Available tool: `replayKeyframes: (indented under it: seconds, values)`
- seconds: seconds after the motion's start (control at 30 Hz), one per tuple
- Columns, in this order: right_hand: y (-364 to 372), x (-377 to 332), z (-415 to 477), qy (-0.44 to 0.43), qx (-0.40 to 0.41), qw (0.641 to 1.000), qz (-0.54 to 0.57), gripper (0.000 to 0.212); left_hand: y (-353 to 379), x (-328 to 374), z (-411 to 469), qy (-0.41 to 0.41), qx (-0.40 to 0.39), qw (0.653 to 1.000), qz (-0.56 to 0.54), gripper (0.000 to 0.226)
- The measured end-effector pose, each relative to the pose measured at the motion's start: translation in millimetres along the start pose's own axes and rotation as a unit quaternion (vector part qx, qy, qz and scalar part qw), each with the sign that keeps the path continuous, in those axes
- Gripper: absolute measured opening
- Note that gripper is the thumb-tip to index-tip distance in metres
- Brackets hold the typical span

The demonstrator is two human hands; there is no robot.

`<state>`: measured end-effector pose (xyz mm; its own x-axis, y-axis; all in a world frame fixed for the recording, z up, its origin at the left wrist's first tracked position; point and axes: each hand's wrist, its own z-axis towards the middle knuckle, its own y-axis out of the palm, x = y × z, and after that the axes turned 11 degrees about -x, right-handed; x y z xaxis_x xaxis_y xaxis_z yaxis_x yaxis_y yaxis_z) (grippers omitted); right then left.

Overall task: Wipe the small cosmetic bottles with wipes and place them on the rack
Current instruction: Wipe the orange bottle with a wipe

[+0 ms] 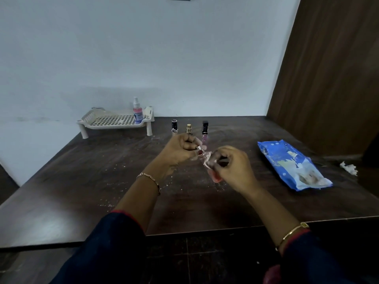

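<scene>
Over the middle of the dark table my left hand (180,149) grips a small bottle with a silvery cap (198,148). My right hand (233,165) holds a crumpled wipe (208,160) pressed against that bottle; motion blur hides the bottle's body. Behind my hands three small cosmetic bottles stand in a row: a black-capped one (174,125), a gold-capped one (188,128) and a pink one with a black cap (205,130). A beige perforated rack (110,120) stands at the back left, with a pink spray bottle (137,111) on its right end.
A blue pack of wipes (291,165) lies to the right. A used crumpled wipe (348,168) sits by the right edge. White crumbs speckle the table (82,181). A brown wooden panel (328,68) rises at the right, a pale wall behind.
</scene>
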<state>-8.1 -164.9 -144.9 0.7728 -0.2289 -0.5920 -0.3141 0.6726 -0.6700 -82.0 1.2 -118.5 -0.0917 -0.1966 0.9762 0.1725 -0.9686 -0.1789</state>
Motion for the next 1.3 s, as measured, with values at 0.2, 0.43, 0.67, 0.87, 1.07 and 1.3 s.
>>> replayKeyframes:
  seconds: [0.2, 0.43, 0.67, 0.87, 1.07, 1.3]
  values:
    - [-0.1, 25.2, -26.9, 0.053, -0.011, 0.999, 0.000, 0.020, 13.7, -3.5, -3.1, -0.015, 0.081, 0.994, -0.066, 0.020]
    - [-4.4, 11.2, -9.4, 0.069, -0.001, 0.995, 0.068, 0.020, 19.7, 3.3, -4.4, -0.011, 0.068, 0.996, -0.063, 0.021]
    - [16.0, -3.5, -6.1, 0.041, 0.082, 0.995, 0.034, 0.024, 15.4, -3.1, -10.6, -0.021, 0.102, 0.992, -0.075, 0.019]
    - [8.0, 15.6, -26.2, 0.098, 0.016, 0.995, 0.006, 0.022, 8.8, -5.0, -8.4, -0.051, 0.079, 0.991, -0.100, 0.020]
    - [9.6, -0.6, -12.1, 0.086, 0.064, 0.990, 0.087, 0.022, 11.2, 2.7, -12.0, -0.048, 0.048, 0.994, -0.084, 0.027]
    - [12.4, -5.9, -3.5, 0.112, 0.074, 0.944, 0.302, 0.012, 13.9, 6.8, -12.3, -0.032, 0.047, 0.994, -0.090, 0.019]
